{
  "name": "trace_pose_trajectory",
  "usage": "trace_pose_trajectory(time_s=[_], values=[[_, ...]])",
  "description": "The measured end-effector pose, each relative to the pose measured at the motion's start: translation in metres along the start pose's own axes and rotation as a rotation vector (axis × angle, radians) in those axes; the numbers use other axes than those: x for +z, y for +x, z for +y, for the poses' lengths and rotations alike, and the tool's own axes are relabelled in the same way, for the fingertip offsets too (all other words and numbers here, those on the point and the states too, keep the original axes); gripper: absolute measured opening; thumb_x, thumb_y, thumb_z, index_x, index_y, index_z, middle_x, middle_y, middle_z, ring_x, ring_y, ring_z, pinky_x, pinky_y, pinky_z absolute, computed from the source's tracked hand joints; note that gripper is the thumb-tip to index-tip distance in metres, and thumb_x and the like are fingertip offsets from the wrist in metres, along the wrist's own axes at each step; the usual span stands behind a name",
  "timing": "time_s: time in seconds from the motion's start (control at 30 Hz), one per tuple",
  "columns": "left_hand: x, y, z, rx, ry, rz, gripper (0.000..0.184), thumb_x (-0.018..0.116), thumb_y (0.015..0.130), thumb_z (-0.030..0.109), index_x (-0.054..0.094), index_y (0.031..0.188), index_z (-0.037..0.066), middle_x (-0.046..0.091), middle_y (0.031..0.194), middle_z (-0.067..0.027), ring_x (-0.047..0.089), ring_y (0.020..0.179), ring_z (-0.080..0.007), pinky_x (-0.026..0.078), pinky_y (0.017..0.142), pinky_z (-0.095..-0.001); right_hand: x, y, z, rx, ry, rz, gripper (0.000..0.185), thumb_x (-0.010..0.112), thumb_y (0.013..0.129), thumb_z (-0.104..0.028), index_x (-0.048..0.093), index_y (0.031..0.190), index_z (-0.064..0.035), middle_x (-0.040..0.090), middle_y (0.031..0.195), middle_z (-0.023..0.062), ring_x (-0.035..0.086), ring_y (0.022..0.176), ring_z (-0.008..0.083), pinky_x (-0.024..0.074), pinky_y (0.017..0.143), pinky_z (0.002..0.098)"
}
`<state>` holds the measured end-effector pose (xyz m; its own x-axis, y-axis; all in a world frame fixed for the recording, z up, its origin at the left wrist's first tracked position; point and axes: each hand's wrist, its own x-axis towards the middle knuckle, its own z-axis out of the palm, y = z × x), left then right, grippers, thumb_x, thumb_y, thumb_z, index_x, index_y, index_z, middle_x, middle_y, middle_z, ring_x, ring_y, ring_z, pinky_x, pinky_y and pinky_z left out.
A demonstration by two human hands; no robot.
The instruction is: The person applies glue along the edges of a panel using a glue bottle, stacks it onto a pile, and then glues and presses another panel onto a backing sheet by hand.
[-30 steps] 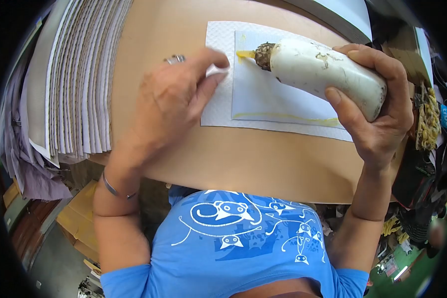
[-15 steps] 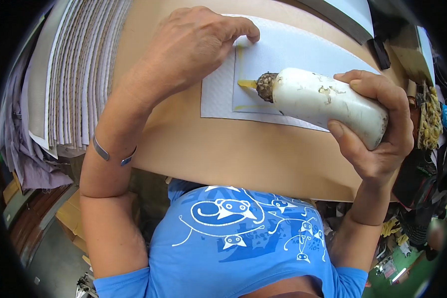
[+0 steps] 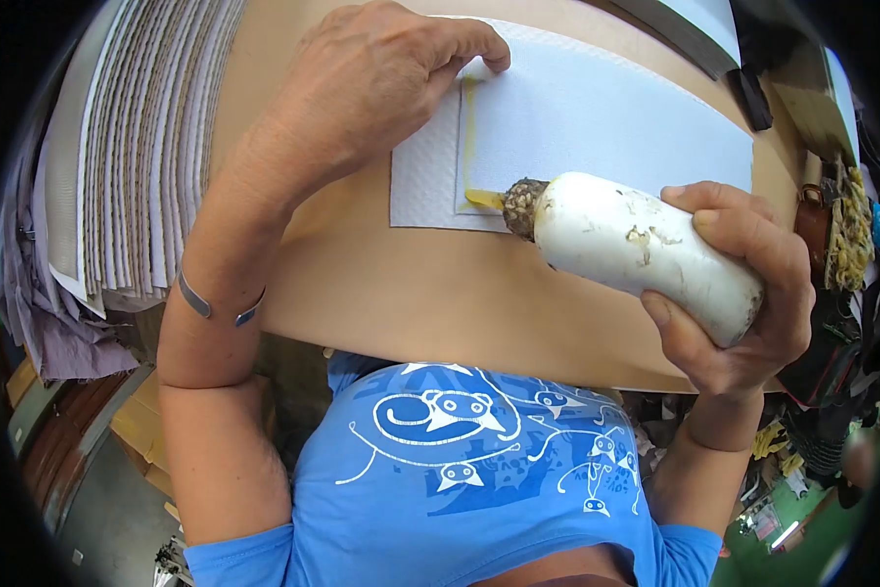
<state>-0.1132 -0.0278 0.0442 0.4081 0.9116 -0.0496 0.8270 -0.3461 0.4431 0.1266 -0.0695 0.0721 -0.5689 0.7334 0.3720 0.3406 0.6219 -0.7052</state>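
Note:
My right hand (image 3: 753, 274) is wrapped round a scuffed white bottle (image 3: 636, 240), tilted with its crusted dark neck to the left. The bottle's yellowish tip (image 3: 484, 199) touches the lower left corner of a pale blue-white sheet (image 3: 597, 127). A yellow line (image 3: 470, 137) runs along that sheet's left edge. Beneath lies a larger white textured sheet (image 3: 420, 186). My left hand (image 3: 391, 73) rests at the upper left corner of the sheets, fingers curled and fingertips pressed down there; whether they pinch anything is hidden.
A tall stack of white and grey sheets (image 3: 156, 147) stands on the left of the tan table (image 3: 440, 303). Grey-purple cloth (image 3: 78, 342) hangs beside it. At the upper right are a white-topped block (image 3: 690, 29) and a dark object (image 3: 749, 98). Yellow stringy material (image 3: 841, 230) hangs on the right.
My left hand has moved up to the sheets' upper left corner. My right hand has brought the bottle down toward me, its tip passing along the left edge to the lower corner.

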Motion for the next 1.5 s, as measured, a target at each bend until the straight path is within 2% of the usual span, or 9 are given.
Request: trace_pose_trajectory(time_s=[0.33, 0.43, 0.53, 0.63, 0.73, 0.83, 1.0, 1.3, 1.5], values=[[0.0, 0.004, -0.001, -0.024, -0.004, -0.044, 0.018, 0.05, 0.078, 0.013, 0.058, 0.094, 0.011, 0.059, 0.076, -0.0155, 0.057, 0.077, -0.027, 0.041, 0.073, -0.0351, 0.003, 0.015, 0.022, 0.006, -0.074, 0.076, 0.04, 0.064, 0.063, 0.002, 0.048, 0.1, 0.0033, 0.055, 0.095, 0.0185, 0.055, 0.09, 0.0247, 0.0435, 0.08, 0.0329], [0.016, 0.004, -0.013, 0.117, 0.01, 0.141, 0.018, 0.049, 0.08, 0.009, 0.059, 0.094, 0.015, 0.054, 0.064, -0.0097, 0.051, 0.06, -0.0234, 0.039, 0.06, -0.0322, 0.003, 0.003, 0.015, 0.006, -0.002, 0.055, 0.043, 0.066, 0.061, -0.002, 0.048, 0.099, 0.0024, 0.055, 0.092, 0.0182, 0.055, 0.088, 0.0255, 0.0441, 0.077, 0.0334], [0.014, 0.0, -0.006, 0.147, 0.064, 0.141, 0.018, 0.05, 0.079, 0.008, 0.06, 0.093, 0.014, 0.056, 0.066, -0.009, 0.051, 0.064, -0.0237, 0.038, 0.064, -0.0327, 0.0, -0.017, 0.009, 0.267, 0.198, 0.132, 0.041, 0.066, 0.061, -0.009, 0.048, 0.096, 0.0021, 0.054, 0.09, 0.0176, 0.054, 0.087, 0.0247, 0.0431, 0.077, 0.0332], [0.011, -0.007, 0.001, 0.087, 0.055, 0.09, 0.018, 0.05, 0.079, 0.008, 0.06, 0.091, 0.014, 0.056, 0.067, -0.0082, 0.051, 0.065, -0.024, 0.038, 0.067, -0.0328, -0.016, -0.039, 0.023, 0.456, 0.39, 0.355, 0.036, 0.064, 0.064, -0.011, 0.048, 0.095, 0.0016, 0.057, 0.089, 0.0131, 0.057, 0.073, 0.0178, 0.0476, 0.064, 0.0262], [0.006, -0.012, 0.011, 0.091, 0.083, 0.065, 0.017, 0.051, 0.075, 0.004, 0.058, 0.089, 0.012, 0.059, 0.071, -0.0067, 0.055, 0.065, -0.0242, 0.039, 0.065, -0.035, -0.036, -0.061, 0.03, 0.617, 0.619, 0.62, 0.032, 0.061, 0.068, -0.012, 0.048, 0.094, 0.001, 0.056, 0.089, 0.0124, 0.057, 0.073, 0.0177, 0.0501, 0.059, 0.0282], [0.008, -0.014, 0.014, 0.033, 0.053, 0.042, 0.019, 0.05, 0.075, 0.003, 0.058, 0.09, 0.013, 0.06, 0.072, -0.0062, 0.054, 0.064, -0.023, 0.038, 0.062, -0.0344, -0.053, -0.087, 0.046, 0.581, 0.542, 0.793, 0.028, 0.059, 0.07, -0.011, 0.048, 0.094, 0.0005, 0.055, 0.088, 0.0119, 0.058, 0.074, 0.0178, 0.0512, 0.053, 0.03], [0.01, -0.013, 0.017, 0.063, 0.077, 0.068, 0.021, 0.052, 0.075, 0.001, 0.058, 0.091, 0.012, 0.061, 0.075, -0.0062, 0.054, 0.061, -0.0219, 0.037, 0.057, -0.0324, -0.069, -0.095, 0.06, 0.564, 0.259, 0.987, 0.026, 0.062, 0.071, -0.004, 0.049, 0.093, 0.0012, 0.055, 0.085, 0.0091, 0.057, 0.072, 0.015, 0.0514, 0.055, 0.028], [0.011, -0.013, 0.017, 0.132, 0.13, 0.126, 0.019, 0.053, 0.075, 0.001, 0.059, 0.091, 0.011, 0.06, 0.07, -0.0066, 0.054, 0.056, -0.0206, 0.037, 0.052, -0.0312, -0.064, -0.082, 0.062, 0.496, -0.058, 0.933, 0.028, 0.066, 0.071, -0.009, 0.051, 0.092, 0.0008, 0.055, 0.085, 0.007, 0.053, 0.073, 0.0106, 0.05, 0.061, 0.0246], [0.012, -0.014, 0.018, 0.105, 0.107, 0.115, 0.021, 0.053, 0.075, 0.001, 0.059, 0.092, 0.011, 0.059, 0.068, -0.0071, 0.053, 0.054, -0.0205, 0.037, 0.052, -0.0309, -0.057, -0.082, 0.057, 0.416, -0.354, 0.812, 0.029, 0.068, 0.07, -0.008, 0.052, 0.092, -0.0006, 0.055, 0.085, 0.0039, 0.051, 0.073, 0.0087, 0.0439, 0.064, 0.0206]])
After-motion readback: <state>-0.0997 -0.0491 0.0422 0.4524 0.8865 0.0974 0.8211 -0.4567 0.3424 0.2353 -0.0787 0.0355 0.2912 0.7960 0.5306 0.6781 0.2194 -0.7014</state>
